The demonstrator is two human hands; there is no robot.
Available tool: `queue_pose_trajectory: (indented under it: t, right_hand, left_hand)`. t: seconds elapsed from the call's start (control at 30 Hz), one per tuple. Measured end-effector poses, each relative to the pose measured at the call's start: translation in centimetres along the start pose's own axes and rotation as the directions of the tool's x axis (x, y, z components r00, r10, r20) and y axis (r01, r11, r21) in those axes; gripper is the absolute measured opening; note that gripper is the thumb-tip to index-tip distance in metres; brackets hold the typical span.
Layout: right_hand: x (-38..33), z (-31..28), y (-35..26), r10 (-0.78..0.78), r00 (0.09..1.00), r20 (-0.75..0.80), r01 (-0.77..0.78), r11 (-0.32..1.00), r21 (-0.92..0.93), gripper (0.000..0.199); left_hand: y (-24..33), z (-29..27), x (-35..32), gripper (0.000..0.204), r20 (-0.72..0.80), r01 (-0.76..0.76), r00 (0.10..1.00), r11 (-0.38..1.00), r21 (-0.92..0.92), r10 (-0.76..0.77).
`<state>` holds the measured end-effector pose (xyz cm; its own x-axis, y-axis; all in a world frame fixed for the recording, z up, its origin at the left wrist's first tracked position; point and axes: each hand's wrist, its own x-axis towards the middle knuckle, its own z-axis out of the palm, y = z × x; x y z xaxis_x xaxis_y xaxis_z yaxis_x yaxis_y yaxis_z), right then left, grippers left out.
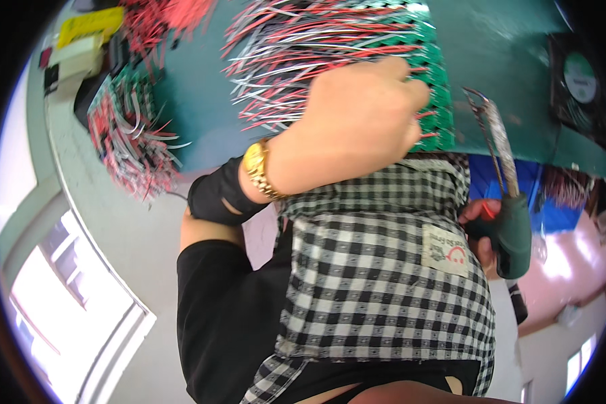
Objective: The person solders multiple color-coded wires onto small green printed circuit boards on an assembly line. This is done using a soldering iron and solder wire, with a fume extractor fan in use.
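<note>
Left hand [357,128] closed on green board panel [431,81] bristling with red and white wires [296,47], right hand [481,232] gripping green-handled pliers [508,202]; risk of snagged, bent leads.

- Second bundle of red and white wires on green boards [131,135], left.
- Yellow box [91,25], upper left.
- Black fan [579,84], upper right.
- Teal table [491,47].
</note>
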<state>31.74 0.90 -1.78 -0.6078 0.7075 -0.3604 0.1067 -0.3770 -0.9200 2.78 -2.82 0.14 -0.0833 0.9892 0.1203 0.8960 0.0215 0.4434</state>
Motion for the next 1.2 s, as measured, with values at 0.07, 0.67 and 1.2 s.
queue_pose_trajectory:
  t: [0.07, 0.67, 1.2]
  right_hand:
    - [-0.2, 0.0, 0.5, -0.063, 0.996, 0.063, 0.059, 0.996, 0.064, 0.043]
    - [-0.6, -1.0, -0.8, 0.256, 0.963, -0.085, -0.264, 0.959, -0.100, 0.045]
    - [-3.5, -0.5, 0.7, 0.061, 0.997, -0.041, -0.062, 0.998, -0.012, 0.061]
  left_hand:
    - [0.0, 0.0, 0.0, 0.006, 0.016, -0.028, 0.999, 1.000, -0.009, 0.028]
    - [-3.3, -7.1, 0.2, 0.012, -0.492, 0.275, 0.835, 0.961, -0.018, -0.248]
    - [0.4, 1.1, -0.4, 0.013, -0.107, -0.065, 0.993, 0.968, -0.244, 0.040]
